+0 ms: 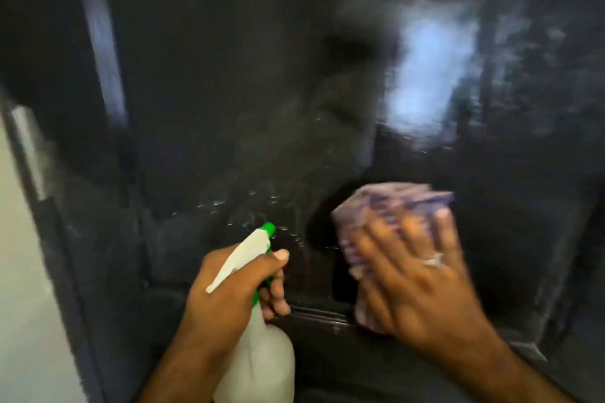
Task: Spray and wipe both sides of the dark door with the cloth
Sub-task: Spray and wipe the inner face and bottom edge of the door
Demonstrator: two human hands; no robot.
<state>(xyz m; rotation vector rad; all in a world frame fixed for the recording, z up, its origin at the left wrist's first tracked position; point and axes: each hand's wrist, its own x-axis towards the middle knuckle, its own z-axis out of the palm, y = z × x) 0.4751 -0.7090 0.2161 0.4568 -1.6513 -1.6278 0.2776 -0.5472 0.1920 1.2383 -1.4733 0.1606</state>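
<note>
The dark door (pixel 229 91) fills nearly the whole view, close in front of the person, its panels and raised moulding catching a pale reflection at about one o'clock. Small bright droplets sit on the surface just above and left of the bottle nozzle, which suggests this patch is freshly wetted and ready to be rubbed.

The left hand (pixel 229 291) holds the spray bottle (pixel 258 360) at about six o'clock. Its fingers (pixel 276 296) are curled round the neck under the white trigger head and the thumb lies over the top. The green nozzle tip points up and toward the door, probably so another squirt can follow without changing the grip. The bottle stands off the door, not touching it as far as the view shows.

The right hand (pixel 415 275) is at about four o'clock, pressing the purple cloth (pixel 389 206) flat against the door. Its fingers (pixel 409 229) are spread and fairly straight over the cloth, likely to push a wide patch of fabric onto the panel; whether the thumb tucks under the edge cannot be told, since the hand and cloth are blurred. The cloth sits above the horizontal moulding, to the right of the droplets.

A strip of pale wall (pixel 23 271) shows at nine o'clock beside the door's edge. Only one face of the door is visible, so the other side is judged yet to be reached or checked.
</note>
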